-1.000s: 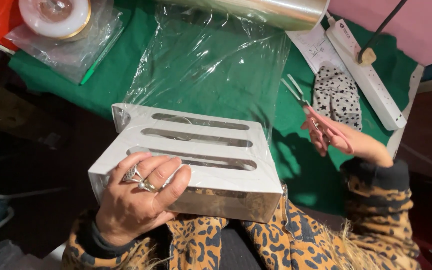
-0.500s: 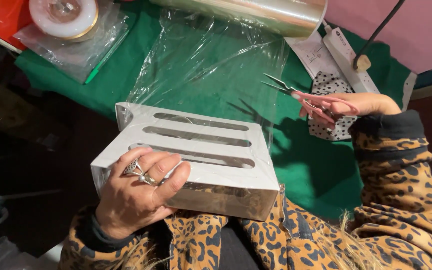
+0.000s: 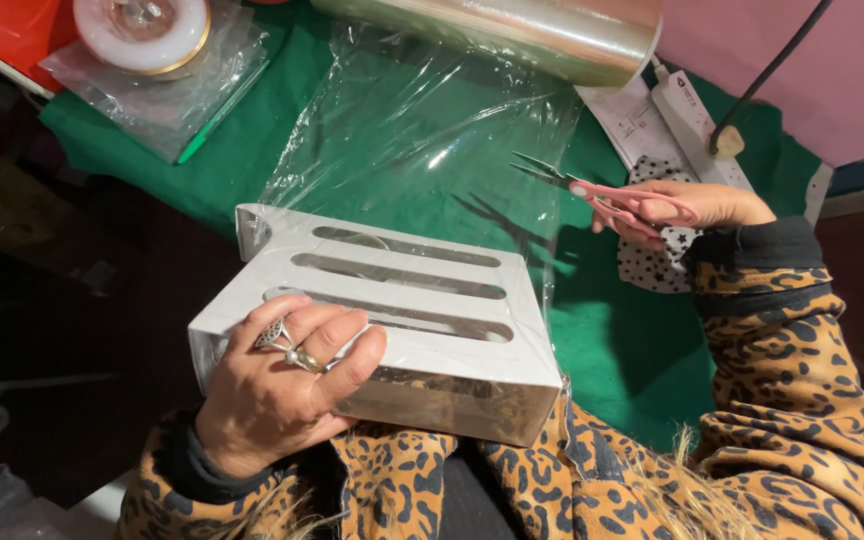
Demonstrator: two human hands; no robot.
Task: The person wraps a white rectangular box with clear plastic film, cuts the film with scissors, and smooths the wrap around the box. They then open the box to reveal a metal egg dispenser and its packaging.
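Note:
My left hand (image 3: 282, 385), with rings on two fingers, grips the near left corner of a white box (image 3: 402, 310) with three long slots in its top. The box rests at the near edge of the green cloth (image 3: 252, 160), lying on a sheet of clear film (image 3: 422, 130) that runs up to a large roll (image 3: 512, 30) at the far side. My right hand (image 3: 692, 205) holds pink-handled scissors (image 3: 592, 195), blades apart, pointing left at the film's right edge.
A white power strip (image 3: 692, 105) with a black cable lies at the far right beside a spotted cloth (image 3: 652, 265). At the far left a tape spool (image 3: 142, 30) sits on a clear bag. Past the cloth's left edge the floor is dark.
My right hand has swung the scissors up and to the left, from over the spotted cloth to the right edge of the clear film. The left hand and box have barely moved.

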